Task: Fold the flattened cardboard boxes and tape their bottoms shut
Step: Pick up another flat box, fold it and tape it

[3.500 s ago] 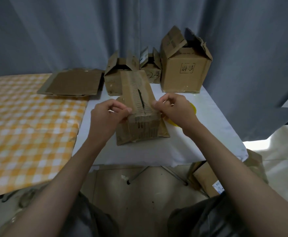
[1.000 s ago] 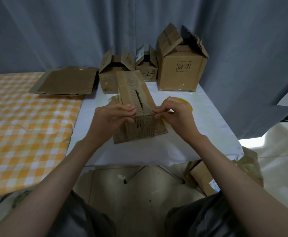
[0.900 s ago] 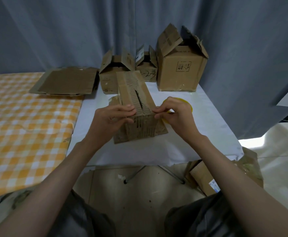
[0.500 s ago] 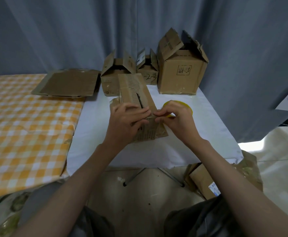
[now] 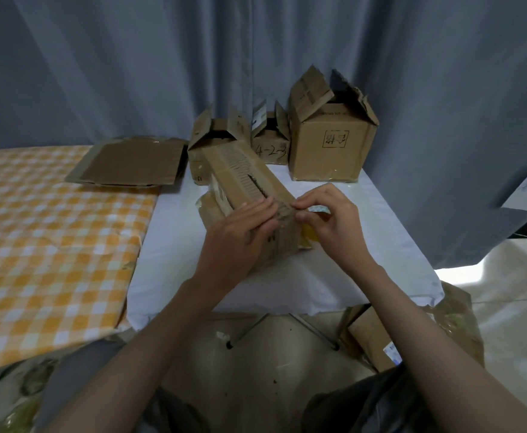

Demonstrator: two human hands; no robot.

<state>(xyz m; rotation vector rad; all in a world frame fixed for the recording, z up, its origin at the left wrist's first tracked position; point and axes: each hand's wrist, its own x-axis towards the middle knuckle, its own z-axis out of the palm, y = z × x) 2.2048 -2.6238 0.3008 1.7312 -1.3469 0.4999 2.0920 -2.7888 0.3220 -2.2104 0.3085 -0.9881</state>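
A small brown cardboard box (image 5: 243,173) lies bottom-up on the white table (image 5: 381,245), its two bottom flaps meeting along a dark seam. My left hand (image 5: 240,235) lies flat over the near end of the box, fingers straight and pressing on the flaps. My right hand (image 5: 328,220) is at the box's near right corner, thumb and fingers pinching a strip of clear tape (image 5: 317,209) there. A yellow tape roll (image 5: 307,239) peeks out behind the box, mostly hidden by my right hand.
Three folded boxes (image 5: 328,145) stand open-topped at the table's back edge. A flattened cardboard box (image 5: 131,164) lies on the orange checked cloth (image 5: 46,232) to the left. More cardboard (image 5: 378,339) sits on the floor under the table's right side.
My left hand slid from the box's left side onto the near end and now presses the flaps. The box turned slightly. My right hand stays at the near right corner.
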